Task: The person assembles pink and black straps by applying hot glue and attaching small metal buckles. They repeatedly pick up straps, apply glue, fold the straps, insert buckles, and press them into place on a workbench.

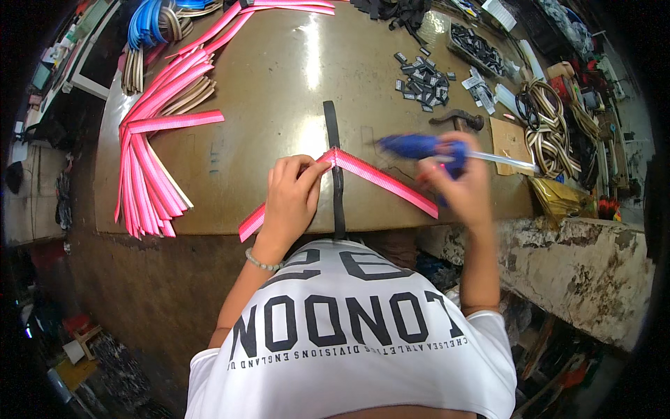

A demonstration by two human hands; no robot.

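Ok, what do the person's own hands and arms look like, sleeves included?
The left hand is ungloved, with a bracelet of pale, round beads at its wrist. The right hand is blurred but looks ungloved, with no bracelet visible. The sleeves are white, plain and short.

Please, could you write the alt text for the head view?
A person's left hand pinches a bent, flat pink strip across a narrow black strap on a brown table. The right hand holds a blurred blue tool, apparently a glue gun. Similar pink strips lie piled at left.
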